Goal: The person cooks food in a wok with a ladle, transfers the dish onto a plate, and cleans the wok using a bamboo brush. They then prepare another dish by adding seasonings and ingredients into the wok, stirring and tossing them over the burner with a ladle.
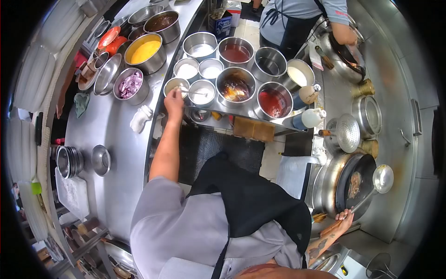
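Observation:
My left hand (174,102) reaches out over the front row of metal pots, its fingers closed on the handle of a small spoon (195,93). The spoon's tip lies over a pot of white powder (207,98); a smaller round pot (171,85) sits just under the hand. On the right, my right hand (343,219) is wrapped round the long handle of a ladle (383,178). The ladle's bowl is raised beside the rim of a dark wok (343,186), which has some brownish food (356,182) in it.
Pots of red sauce (272,103) and dark sauce (236,88) stand close by. A perforated skimmer (348,133) and squeeze bottles (312,118) lie toward the stove. Chopped onion (130,85) fills a pot on the left counter. Another person (290,21) works at the far right.

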`<action>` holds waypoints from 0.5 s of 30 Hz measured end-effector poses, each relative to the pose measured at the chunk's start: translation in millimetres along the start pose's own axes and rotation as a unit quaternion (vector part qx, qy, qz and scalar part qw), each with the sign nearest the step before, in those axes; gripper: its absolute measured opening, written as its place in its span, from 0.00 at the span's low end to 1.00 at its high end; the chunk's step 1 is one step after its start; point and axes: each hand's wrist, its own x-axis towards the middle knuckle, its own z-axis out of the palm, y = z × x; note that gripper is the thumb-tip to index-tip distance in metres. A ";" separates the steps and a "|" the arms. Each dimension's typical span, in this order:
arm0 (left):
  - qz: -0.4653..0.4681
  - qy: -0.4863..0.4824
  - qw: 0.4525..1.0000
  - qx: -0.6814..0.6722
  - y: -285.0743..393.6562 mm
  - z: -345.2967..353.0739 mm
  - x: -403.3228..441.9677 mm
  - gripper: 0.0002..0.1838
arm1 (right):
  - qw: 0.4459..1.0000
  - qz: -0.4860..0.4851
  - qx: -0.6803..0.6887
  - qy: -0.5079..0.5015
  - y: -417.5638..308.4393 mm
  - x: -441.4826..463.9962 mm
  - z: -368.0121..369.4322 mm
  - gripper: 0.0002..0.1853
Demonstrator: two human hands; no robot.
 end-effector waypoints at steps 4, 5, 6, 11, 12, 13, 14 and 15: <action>0.315 -0.058 0.945 0.069 45.1 0.8 -17.5 0.06 | 0.999 -0.021 -0.011 -0.021 6.1 -11.8 37.2 0.03; 0.295 -0.066 0.952 0.052 40.5 2.7 -16.7 0.06 | 0.999 -0.023 -0.017 -0.025 8.7 -12.1 43.7 0.03; 0.275 -0.074 0.958 0.034 35.2 5.0 -14.7 0.06 | 0.999 -0.028 -0.018 -0.034 11.1 -10.9 51.0 0.03; 0.298 -0.001 0.953 0.061 42.3 -2.6 -11.7 0.07 | 0.998 -0.039 -0.011 -0.056 6.6 -29.3 100.8 0.10; 0.301 -0.019 0.951 0.071 40.6 -3.5 -11.8 0.07 | 0.997 -0.042 -0.009 -0.066 4.4 -36.8 113.6 0.14; 0.302 -0.037 0.949 0.081 38.1 -4.8 -12.4 0.07 | 0.996 -0.044 -0.007 -0.076 2.8 -40.9 121.4 0.18; 0.303 -0.054 0.947 0.092 36.1 -6.1 -12.5 0.07 | 0.997 -0.036 -0.012 -0.072 3.8 -40.4 124.3 0.25; 0.281 -0.057 0.954 0.086 38.9 -8.4 -12.5 0.07 | 0.996 -0.036 -0.011 -0.084 4.1 -40.1 127.1 0.25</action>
